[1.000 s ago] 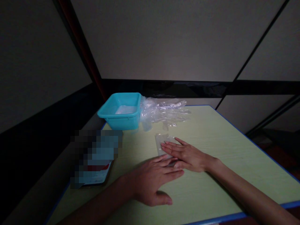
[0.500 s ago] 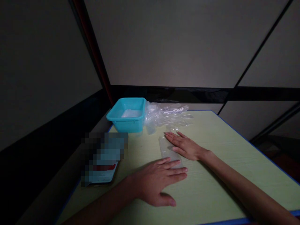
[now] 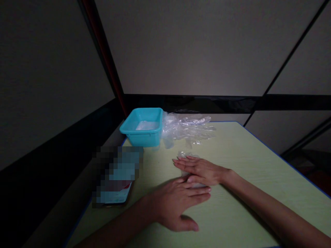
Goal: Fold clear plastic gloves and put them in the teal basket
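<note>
While the left hand (image 3: pixel 177 204) and right hand (image 3: pixel 204 170) lie palm-down, fingers extended and grasping nothing, over a clear plastic piece (image 3: pixel 185 154) on the worktop (image 3: pixel 248 162), in front and right of the turquoise basin (image 3: pixel 143 139), smoothing seems underway, probably calling next for even pressure.

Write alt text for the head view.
Palm-down, a person's right hand and left hand partly cover a small clear plastic sheet on a pale green table. Beyond stands a turquoise basin with crumpled clear plastic beside it; a partly pixelated flat object lies at left.
</note>
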A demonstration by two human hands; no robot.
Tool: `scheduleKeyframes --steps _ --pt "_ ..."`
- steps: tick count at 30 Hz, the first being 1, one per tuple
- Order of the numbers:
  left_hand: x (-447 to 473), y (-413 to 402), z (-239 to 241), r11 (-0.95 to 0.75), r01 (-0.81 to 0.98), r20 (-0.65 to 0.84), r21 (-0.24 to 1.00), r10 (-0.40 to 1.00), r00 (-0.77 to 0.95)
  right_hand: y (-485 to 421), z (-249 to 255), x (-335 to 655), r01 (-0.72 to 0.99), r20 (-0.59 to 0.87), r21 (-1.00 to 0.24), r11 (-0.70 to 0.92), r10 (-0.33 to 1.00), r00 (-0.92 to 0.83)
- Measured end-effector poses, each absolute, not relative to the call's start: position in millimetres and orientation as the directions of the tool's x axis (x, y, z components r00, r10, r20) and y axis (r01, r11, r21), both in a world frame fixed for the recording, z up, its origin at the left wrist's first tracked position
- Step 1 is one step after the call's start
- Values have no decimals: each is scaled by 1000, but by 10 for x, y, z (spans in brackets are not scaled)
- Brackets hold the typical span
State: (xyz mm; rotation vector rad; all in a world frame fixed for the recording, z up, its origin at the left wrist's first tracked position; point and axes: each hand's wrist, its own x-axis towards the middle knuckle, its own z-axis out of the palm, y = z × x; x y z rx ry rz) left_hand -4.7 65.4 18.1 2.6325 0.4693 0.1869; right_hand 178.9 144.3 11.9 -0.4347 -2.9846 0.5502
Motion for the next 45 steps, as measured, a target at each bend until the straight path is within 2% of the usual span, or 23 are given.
scheduleKeyframes --steps 5,16,32,45 --pt "-51 664 194 -857 286 60 430 343 937 1642 81 1764 352 16 -281 893 371 -929" --pt "-26 645 214 -860 285 52 422 337 940 1677 43 1740 413 27 -167 895 423 -906" --pt "17 480 165 -863 264 128 431 349 928 1686 32 1745 424 31 -168 890 435 -900" --pt "20 481 181 -855 260 125 449 348 929 1666 39 1748 455 60 -176 873 471 -880"
